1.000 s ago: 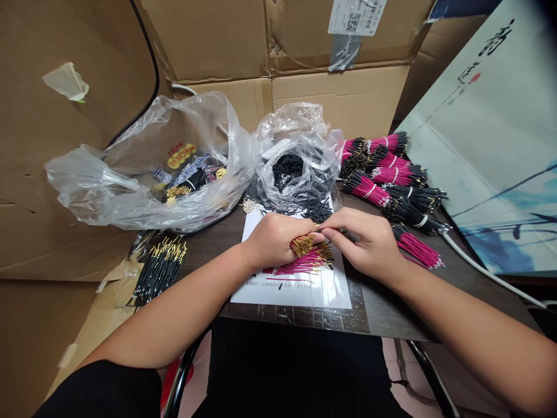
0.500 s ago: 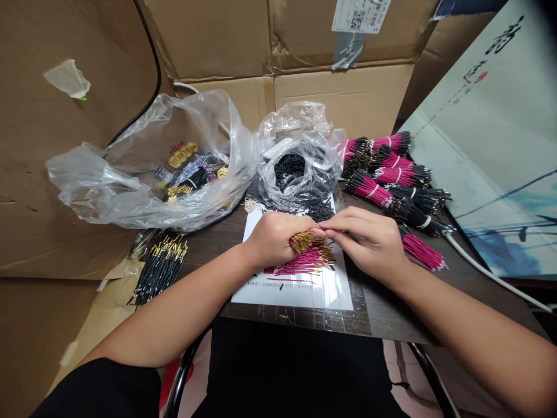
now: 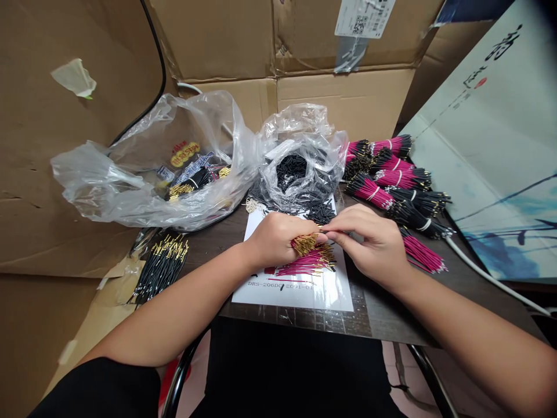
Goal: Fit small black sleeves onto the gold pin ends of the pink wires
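- White sheet [image 3: 293,297]: the landmark, flat on the table [image 3: 391,316] in front of you; its pale ground probably helps you see small parts.
- Your left hand [image 3: 272,238]: above the sheet's middle, its grip a fist clamped around the wire bundle [image 3: 304,244]. Gold ends project together toward your right, presumably so that each tip can be reached in turn.
- Your right hand [image 3: 369,235]: above the sheet's right edge, thumb and forefinger pressed together on a small dark piece [image 3: 324,230], right by the left thumb. The fine pinch suits so slight a part; whether it is a sleeve or a wire end is too small to tell.
- Loose pink wires [image 3: 300,266]: on the sheet, under the left fist, lying roughly parallel, which should make them easy to gather.
- Black pieces [image 3: 321,212]: heaped at the sheet's far edge, before the open plastic bag [image 3: 290,174] that holds more; this places them within a short reach of your pinch.
- Banded bundles [image 3: 369,190]: right of and beyond the sheet, tied with pale bands, which hold the counts together.
- Black wires [image 3: 160,270]: left of the sheet, gold ends pointing away from you.
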### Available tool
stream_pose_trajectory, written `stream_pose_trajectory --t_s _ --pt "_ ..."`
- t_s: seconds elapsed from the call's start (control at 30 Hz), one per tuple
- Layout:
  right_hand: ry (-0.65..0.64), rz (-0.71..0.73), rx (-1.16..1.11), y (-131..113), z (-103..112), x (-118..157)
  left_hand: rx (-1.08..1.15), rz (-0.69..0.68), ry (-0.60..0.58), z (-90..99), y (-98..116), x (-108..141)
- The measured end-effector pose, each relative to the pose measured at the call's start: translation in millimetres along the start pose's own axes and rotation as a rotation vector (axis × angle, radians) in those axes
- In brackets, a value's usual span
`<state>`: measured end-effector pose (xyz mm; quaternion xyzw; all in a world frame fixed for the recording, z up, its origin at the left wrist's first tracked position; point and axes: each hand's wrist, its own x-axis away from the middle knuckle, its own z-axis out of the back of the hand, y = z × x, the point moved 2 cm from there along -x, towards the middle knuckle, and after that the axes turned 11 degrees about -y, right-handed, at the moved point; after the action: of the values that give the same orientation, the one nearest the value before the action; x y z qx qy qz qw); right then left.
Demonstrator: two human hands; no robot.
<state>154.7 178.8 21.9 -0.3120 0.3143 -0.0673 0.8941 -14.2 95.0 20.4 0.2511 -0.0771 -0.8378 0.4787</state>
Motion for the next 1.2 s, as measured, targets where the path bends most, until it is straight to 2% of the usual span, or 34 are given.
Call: stream_pose_trajectory --t_s 0.13,0.27,0.47,0.83,1.2 --pt "-0.004 -0.129 0.011 -5.4 0.9 0.5 -0.083 0.065 -0.015 -0.8 -0.8 1.1" --pt "0.063 -0.289 -0.036 -7.9 2.5 2.9 -0.201 0.133 0.021 -0.7 0.3 1.7" --pt "0.057 -0.412 -0.152 -11.3 -3.1 6.1 -0.413 0.209 0.059 -0.4 3.5 -0.5" --pt "0.119 -0.495 -0.165 -13.0 -3.2 7.0 -0.458 0.242 0.052 -2.3 6.5 -1.0" --pt "0.091 -0.576 -0.194 -10.7 -4.0 8.7 -0.472 0.253 0.061 -3.1 6.3 -0.6"
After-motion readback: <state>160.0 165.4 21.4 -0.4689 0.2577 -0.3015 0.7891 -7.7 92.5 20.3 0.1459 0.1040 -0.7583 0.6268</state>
